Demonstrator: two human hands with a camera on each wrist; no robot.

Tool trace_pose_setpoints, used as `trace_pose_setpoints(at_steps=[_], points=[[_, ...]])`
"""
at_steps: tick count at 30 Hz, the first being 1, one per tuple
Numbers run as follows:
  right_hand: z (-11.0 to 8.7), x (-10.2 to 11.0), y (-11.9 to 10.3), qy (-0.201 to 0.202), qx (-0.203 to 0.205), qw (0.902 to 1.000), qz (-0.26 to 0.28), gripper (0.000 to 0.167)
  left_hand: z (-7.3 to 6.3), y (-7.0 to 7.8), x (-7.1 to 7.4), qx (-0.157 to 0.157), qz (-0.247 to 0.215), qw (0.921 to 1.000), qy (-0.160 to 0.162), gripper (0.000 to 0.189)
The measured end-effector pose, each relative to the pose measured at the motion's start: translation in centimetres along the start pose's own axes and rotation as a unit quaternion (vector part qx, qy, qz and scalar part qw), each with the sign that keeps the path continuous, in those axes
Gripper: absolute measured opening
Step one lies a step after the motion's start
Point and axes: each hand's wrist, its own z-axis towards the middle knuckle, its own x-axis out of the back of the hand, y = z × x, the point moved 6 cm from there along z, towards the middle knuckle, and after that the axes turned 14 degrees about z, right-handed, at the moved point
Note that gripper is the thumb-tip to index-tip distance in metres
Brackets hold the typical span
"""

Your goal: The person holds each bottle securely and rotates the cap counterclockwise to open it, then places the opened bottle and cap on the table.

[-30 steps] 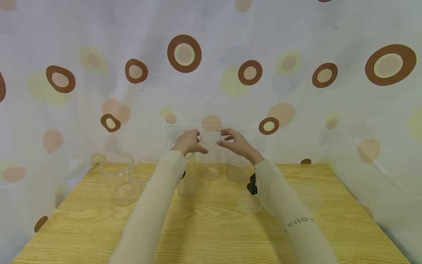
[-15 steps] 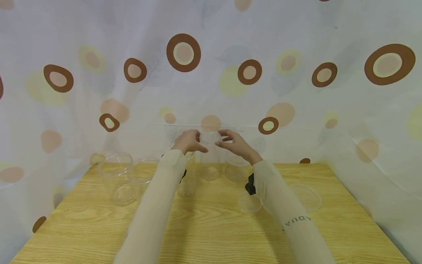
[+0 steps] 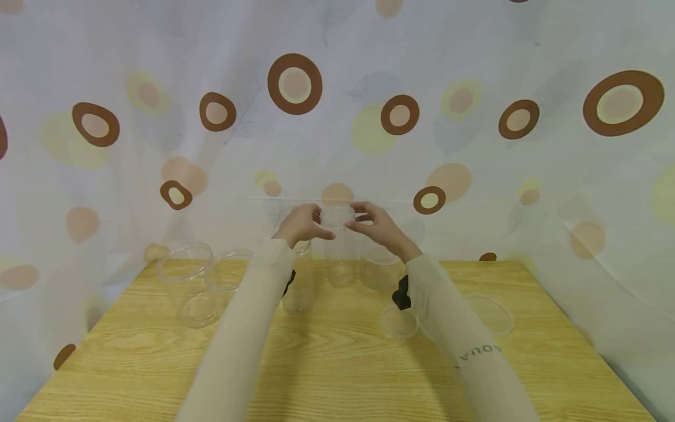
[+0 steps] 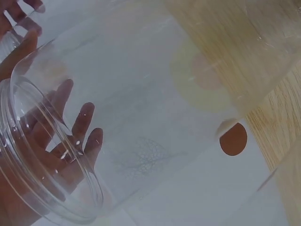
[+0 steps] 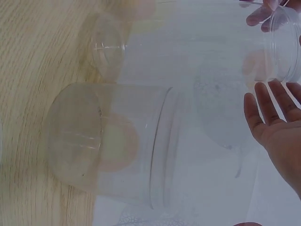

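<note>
1. Jar [image 3: 341, 252]: upright at the table's [image 3: 337, 369] far centre, long axis vertical.
2. Left hand [image 3: 303, 225], right hand [image 3: 381, 231]: equally near, flanking its top.
3. Fingers spread; firm hold cannot be told.

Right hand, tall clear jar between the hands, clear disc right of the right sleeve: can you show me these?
Right hand [image 3: 377, 227], head view: middle of the hand.
Tall clear jar [image 3: 341, 252], head view: its side wall.
Clear disc [image 3: 495, 315], head view: its flat face.
</note>
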Motion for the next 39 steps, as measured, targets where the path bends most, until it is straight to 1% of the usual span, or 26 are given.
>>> trace_pose_setpoints(at_steps=[4,11,19,21,24,30,33,39], points=[[-0.2,0.2,-0.6,-0.005,0.007,0.9999,0.008,0.055,-0.2,0.3,0.4,-0.023,-0.03,0.9993,0.008,0.059],[-1.0,0.7,-1.9,-0.012,0.002,0.9997,0.023,0.058,-0.5,0.7,0.7,-0.06,-0.045,0.9971,0.011,0.063],[-2.1,1.2,-3.5,-0.031,-0.006,0.9995,-0.003,0.059,-1.5,1.4,1.0,-0.107,-0.093,0.9899,0.007,0.061],[-2.4,1.3,-3.7,-0.034,-0.007,0.9994,-0.003,0.059,-1.8,1.6,1.1,-0.116,-0.097,0.9885,0.007,0.062],[-2.8,1.4,-4.2,-0.035,-0.005,0.9994,0.001,0.057,-2.4,1.9,1.3,-0.121,-0.104,0.9871,0.01,0.062],[-3.7,1.6,-5.1,-0.032,0.016,0.9993,-0.012,0.055,-3.3,2.6,1.3,-0.136,-0.111,0.984,0.035,0.061],[-4.2,1.6,-5.5,-0.032,0.027,0.9988,-0.026,0.055,-3.7,2.8,1.2,-0.143,-0.12,0.9815,0.043,0.061],[-5.1,1.7,-5.9,-0.028,0.027,0.9982,-0.046,0.06,-4.6,3.3,0.6,-0.153,-0.14,0.9764,0.06,0.059]])
